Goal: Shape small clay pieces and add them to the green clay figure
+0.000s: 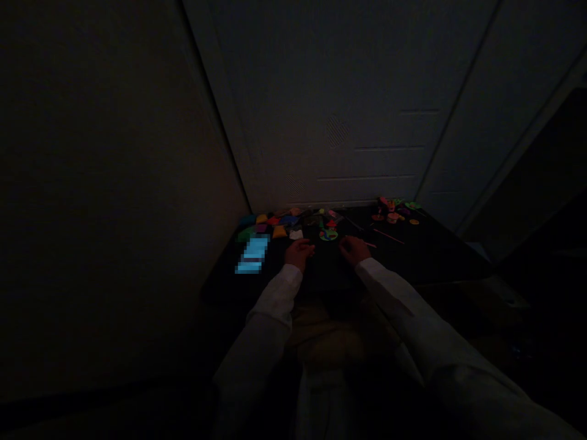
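Note:
The picture is very dark. My left hand [300, 252] is over the front of a black table, its fingers loosely bent and apart, with nothing visible in them. My right hand [354, 249] is to its right, fingers curled together; whatever they hold, if anything, is hidden. Between and just beyond the hands lies a round green clay piece [328, 235] with red and blue bits on it. A pink stick [370, 245] shows beside my right hand; I cannot tell whether the hand touches it. A white packet [296, 234] lies just beyond my left hand.
Several coloured clay packets, among them an orange one [279, 231], line the table's back left. A lit, blurred phone-like screen [252, 253] lies at left. Small clay figures [392, 217] stand at back right, near a thin pink stick [389, 236]. A pale panel [367, 110] rises behind the table.

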`<action>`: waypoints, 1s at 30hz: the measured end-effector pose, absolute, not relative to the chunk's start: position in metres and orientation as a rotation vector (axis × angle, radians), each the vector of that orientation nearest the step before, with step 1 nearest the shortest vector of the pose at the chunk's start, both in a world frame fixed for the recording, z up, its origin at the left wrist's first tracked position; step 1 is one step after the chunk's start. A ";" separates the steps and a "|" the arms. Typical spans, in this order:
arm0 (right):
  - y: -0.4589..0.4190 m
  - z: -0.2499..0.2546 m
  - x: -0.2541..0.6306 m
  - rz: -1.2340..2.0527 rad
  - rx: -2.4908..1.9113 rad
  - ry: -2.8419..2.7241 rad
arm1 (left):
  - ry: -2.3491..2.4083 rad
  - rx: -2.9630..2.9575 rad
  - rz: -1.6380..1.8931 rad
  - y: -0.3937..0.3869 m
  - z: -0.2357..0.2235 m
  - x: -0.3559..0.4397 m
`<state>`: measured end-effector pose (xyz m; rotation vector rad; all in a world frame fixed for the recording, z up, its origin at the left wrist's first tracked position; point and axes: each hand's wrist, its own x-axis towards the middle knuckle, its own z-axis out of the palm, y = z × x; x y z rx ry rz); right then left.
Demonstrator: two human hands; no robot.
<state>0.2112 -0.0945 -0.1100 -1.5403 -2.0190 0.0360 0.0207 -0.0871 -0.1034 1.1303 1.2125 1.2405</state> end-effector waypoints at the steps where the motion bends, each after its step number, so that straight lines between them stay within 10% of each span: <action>1: -0.095 -0.111 0.214 0.050 -1.544 -1.964 | 1.207 1.113 1.249 -0.087 -0.103 0.020; 30: -0.100 -0.110 0.228 0.250 -1.608 -1.666 | 1.131 0.859 1.350 -0.080 -0.098 0.013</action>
